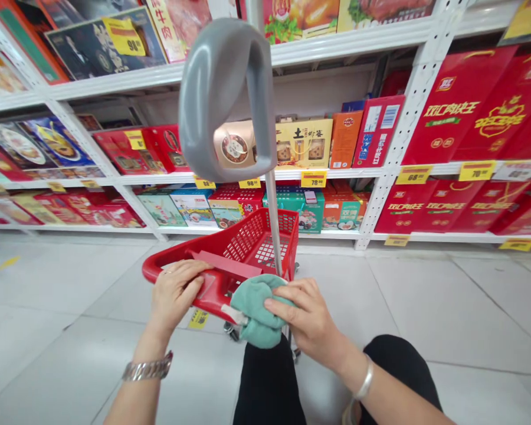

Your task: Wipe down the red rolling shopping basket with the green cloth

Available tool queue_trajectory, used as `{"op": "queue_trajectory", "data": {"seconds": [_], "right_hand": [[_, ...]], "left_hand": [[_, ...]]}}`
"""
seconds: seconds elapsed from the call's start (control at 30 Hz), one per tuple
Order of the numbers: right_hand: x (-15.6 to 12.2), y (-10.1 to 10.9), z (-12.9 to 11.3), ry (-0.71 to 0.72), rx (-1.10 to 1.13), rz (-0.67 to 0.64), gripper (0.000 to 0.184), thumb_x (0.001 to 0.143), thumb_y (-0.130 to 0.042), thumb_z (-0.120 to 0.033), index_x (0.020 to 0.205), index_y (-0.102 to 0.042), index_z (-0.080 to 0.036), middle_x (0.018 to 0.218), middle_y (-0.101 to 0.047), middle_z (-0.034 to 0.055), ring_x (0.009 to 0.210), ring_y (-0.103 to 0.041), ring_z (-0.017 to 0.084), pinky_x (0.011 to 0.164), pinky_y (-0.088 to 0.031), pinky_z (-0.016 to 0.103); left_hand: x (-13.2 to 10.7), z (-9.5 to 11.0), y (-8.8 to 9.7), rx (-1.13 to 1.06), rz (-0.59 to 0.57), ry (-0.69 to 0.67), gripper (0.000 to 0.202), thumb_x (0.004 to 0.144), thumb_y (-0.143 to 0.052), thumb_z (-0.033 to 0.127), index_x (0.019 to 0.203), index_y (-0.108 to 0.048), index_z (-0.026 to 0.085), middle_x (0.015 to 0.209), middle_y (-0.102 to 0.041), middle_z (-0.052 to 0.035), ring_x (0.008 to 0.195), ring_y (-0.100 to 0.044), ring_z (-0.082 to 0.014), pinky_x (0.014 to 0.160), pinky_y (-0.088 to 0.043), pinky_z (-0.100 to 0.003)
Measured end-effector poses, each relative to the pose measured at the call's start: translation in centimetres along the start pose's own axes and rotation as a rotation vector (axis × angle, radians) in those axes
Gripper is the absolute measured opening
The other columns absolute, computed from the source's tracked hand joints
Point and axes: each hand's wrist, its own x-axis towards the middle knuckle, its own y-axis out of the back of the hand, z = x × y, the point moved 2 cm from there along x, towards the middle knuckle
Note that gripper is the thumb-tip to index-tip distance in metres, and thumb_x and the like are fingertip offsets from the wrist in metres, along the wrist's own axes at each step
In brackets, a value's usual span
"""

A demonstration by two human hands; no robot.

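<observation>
A red plastic shopping cart (pixel 248 236) on castors stands tilted in view before my knees. From it a metal pole (pixel 272 218) rises to a large grey loop handle (pixel 203 112). My left hand (pixel 177 292) grips the cart's red front rim, its fingers over the top edge. In my right hand (pixel 307 316) is a folded green cloth (pixel 259 310), pressed against the corner of that rim. The fingers of this hand lie bent over the cloth, and the cloth hides the corner beneath it.
White shelves (pixel 336 56) with boxed goods run across the back. Red gift bags (pixel 460 112) stand at the right. Yellow price tags (pixel 313 179) hang on the shelf edges. Grey floor tiles (pixel 425 301) surround the cart. My black-clad knees (pixel 269 383) are close below.
</observation>
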Motion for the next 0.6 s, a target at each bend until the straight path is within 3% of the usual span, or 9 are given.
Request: {"op": "queue_trajectory", "data": {"seconds": [0.13, 0.27, 0.37, 0.5, 0.6], "right_hand": [[-1.6, 0.1, 1.8, 0.002, 0.002, 0.01, 0.046, 0.098, -0.052, -0.009, 0.138, -0.064, -0.03, 0.113, -0.074, 0.0061, 0.102, -0.063, 0.02, 0.086, -0.053, 0.039], [-3.7, 0.7, 4.1, -0.025, -0.143, -0.003, 0.041, 0.097, -0.054, -0.008, 0.127, -0.072, -0.03, 0.112, -0.075, 0.0058, 0.1, -0.062, 0.02, 0.084, -0.05, 0.038], [-4.6, 1.8, 5.5, -0.121, -0.229, 0.025, 0.041, 0.097, -0.051, -0.007, 0.122, -0.074, -0.029, 0.107, -0.076, 0.0056, 0.094, -0.062, 0.02, 0.08, -0.048, 0.037], [-2.8, 2.7, 6.0, -0.282, -0.14, 0.11, 0.044, 0.096, -0.05, -0.006, 0.125, -0.072, -0.029, 0.107, -0.076, 0.0053, 0.095, -0.065, 0.021, 0.084, -0.05, 0.04], [-0.2, 1.7, 5.3, -0.292, -0.053, 0.116, 0.046, 0.094, -0.05, -0.004, 0.126, -0.072, -0.029, 0.11, -0.077, 0.0044, 0.098, -0.066, 0.02, 0.088, -0.051, 0.04]], "left_hand": [[1.0, -1.1, 0.8, -0.118, -0.065, 0.058, 0.037, 0.087, -0.052, 0.046, 0.092, -0.082, 0.027, 0.105, -0.083, -0.0059, 0.104, -0.074, -0.0282, 0.102, -0.055, -0.043], [2.2, -2.2, 0.9, -0.248, -0.074, 0.127, 0.036, 0.084, -0.057, 0.051, 0.084, -0.082, 0.026, 0.101, -0.083, -0.0079, 0.104, -0.074, -0.0295, 0.105, -0.055, -0.043], [3.1, -2.8, 0.6, -0.299, -0.074, 0.16, 0.033, 0.082, -0.06, 0.05, 0.078, -0.081, 0.025, 0.097, -0.083, -0.0087, 0.1, -0.074, -0.029, 0.104, -0.055, -0.043], [4.2, -3.3, 0.2, -0.373, -0.085, 0.165, 0.032, 0.08, -0.063, 0.051, 0.074, -0.081, 0.025, 0.091, -0.083, -0.0087, 0.097, -0.074, -0.0278, 0.1, -0.057, -0.042], [5.0, -3.6, -0.2, -0.416, -0.107, 0.183, 0.034, 0.077, -0.066, 0.055, 0.072, -0.081, 0.025, 0.091, -0.083, -0.009, 0.096, -0.074, -0.0276, 0.099, -0.058, -0.041]]}}
